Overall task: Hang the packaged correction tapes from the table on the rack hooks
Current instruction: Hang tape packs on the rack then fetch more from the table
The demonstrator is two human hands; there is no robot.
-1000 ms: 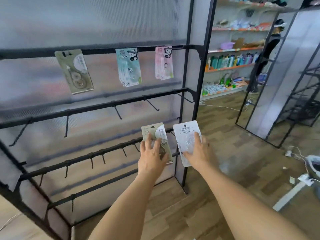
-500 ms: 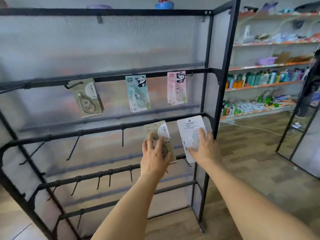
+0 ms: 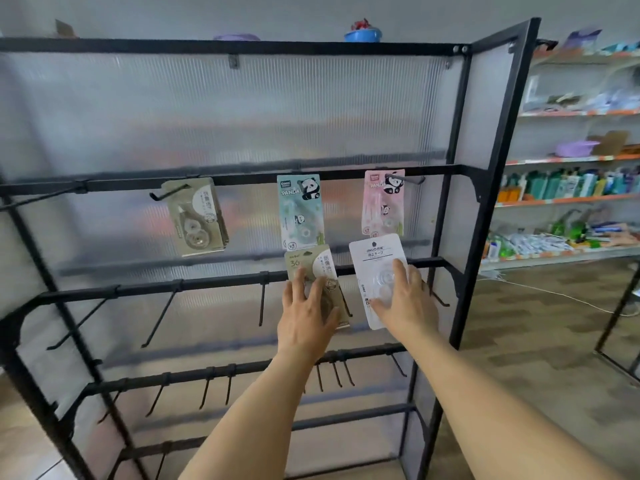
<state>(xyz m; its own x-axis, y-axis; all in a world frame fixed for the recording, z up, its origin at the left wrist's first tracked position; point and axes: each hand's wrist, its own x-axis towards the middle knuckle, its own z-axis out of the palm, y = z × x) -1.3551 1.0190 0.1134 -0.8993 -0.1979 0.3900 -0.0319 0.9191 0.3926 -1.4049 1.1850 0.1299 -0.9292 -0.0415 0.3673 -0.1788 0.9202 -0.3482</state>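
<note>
My left hand holds a tan correction-tape pack upright in front of the rack's second bar. My right hand holds a white correction-tape pack beside it, to the right. Both packs sit just below the top hook row. Three packs hang there: a tan pack on the left, a blue panda pack in the middle and a pink panda pack on the right.
The black metal rack has frosted panels and several bare hooks on its lower bars. Store shelves with bottles and goods stand at the right. Wooden floor lies below, with a white cable across it.
Both hands have risen with their packs from the third bar's height to the second bar, just under the hanging panda packs. My view has tilted upward, showing the rack's top.
</note>
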